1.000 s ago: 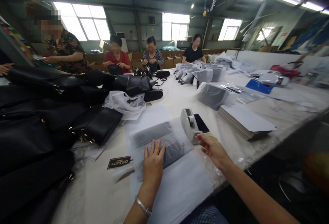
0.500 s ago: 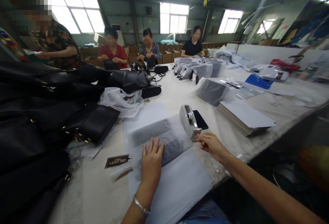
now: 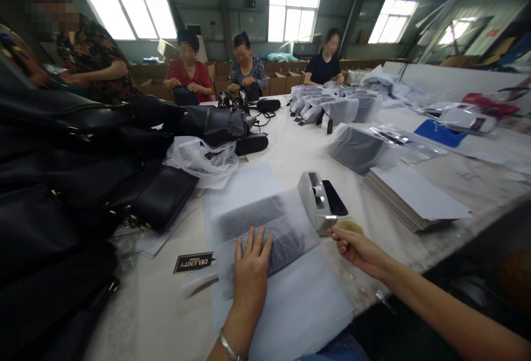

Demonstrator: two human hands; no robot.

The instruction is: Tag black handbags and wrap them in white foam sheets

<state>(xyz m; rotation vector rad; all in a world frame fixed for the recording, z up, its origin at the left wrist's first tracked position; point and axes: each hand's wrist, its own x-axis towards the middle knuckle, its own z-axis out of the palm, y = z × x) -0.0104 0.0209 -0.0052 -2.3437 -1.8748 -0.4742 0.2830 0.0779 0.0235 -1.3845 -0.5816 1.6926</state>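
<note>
My left hand point(image 3: 251, 267) lies with spread fingers on a dark item wrapped in thin white paper point(image 3: 290, 234). A black tag reading DELUXITY point(image 3: 193, 262) sticks out at the wrapped item's left side. More white sheets point(image 3: 307, 300) lie beneath it. Just beyond the wrapped item stands a white tape dispenser point(image 3: 314, 200), with a black phone point(image 3: 334, 197) beside it. My right hand point(image 3: 352, 246) is closed in a pinch at the dispenser's near end; what its fingertips hold is too small to make out. A yellowish roll point(image 3: 349, 226) lies behind those fingers.
Black bags point(image 3: 153, 195) are piled on the left, beside a crumpled white plastic bag point(image 3: 203, 159). Stacked boards point(image 3: 418, 198) lie at right, near a blue piece point(image 3: 441, 132). Wrapped items point(image 3: 327, 104) stand farther back. Several people work across the table point(image 3: 286, 145).
The view has shifted slightly, so the table items appear lower and farther right. My left hand stays on the wrapped item, and my right hand stays pinched by the dispenser.
</note>
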